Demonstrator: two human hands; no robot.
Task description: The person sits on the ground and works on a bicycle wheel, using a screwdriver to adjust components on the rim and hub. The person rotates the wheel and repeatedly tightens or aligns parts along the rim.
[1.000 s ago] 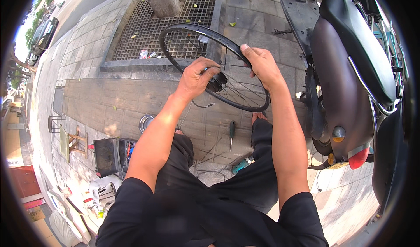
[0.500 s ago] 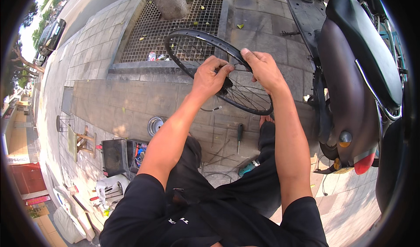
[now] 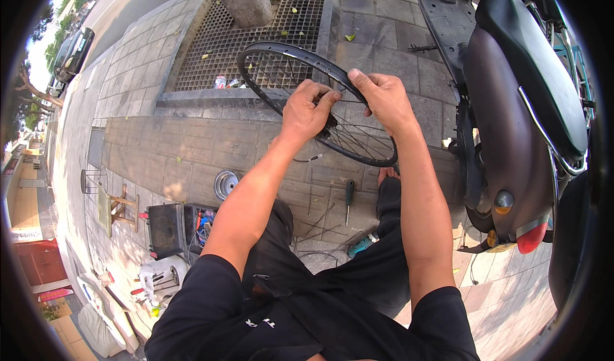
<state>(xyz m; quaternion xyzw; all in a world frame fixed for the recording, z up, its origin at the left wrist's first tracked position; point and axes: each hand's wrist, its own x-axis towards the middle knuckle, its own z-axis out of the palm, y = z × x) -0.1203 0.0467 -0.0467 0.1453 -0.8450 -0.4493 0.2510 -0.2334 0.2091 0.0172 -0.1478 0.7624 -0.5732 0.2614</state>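
Note:
A black spoked wheel rim [image 3: 268, 46] with a dark hub [image 3: 329, 131] is held tilted above the paving, with no tyre visible on it. My right hand [image 3: 384, 102] grips its right side, thumb lying on the rim. My left hand [image 3: 307, 108] is inside the rim among the spokes, thumb and fingers pinched near my right fingertips; what is between them is too small to make out. Below the wheel lie a dark-handled screwdriver [image 3: 349, 201], some loose thin wires or spokes [image 3: 310, 223] and a teal power tool [image 3: 361, 246], partly behind my leg.
A scooter [image 3: 505, 131] stands close at the right. A tree trunk [image 3: 240, 0] rises from a metal grate [image 3: 211, 47] ahead. At left are a silver bowl [image 3: 226, 185], a wooden folding stool [image 3: 118, 211] and an open black toolbox [image 3: 165, 230]. Parked cars [image 3: 71, 54] line the road.
The view has shifted slightly over the last second. My left hand has moved a little rightward along the spokes, closer to my right hand; my right hand still grips the rim.

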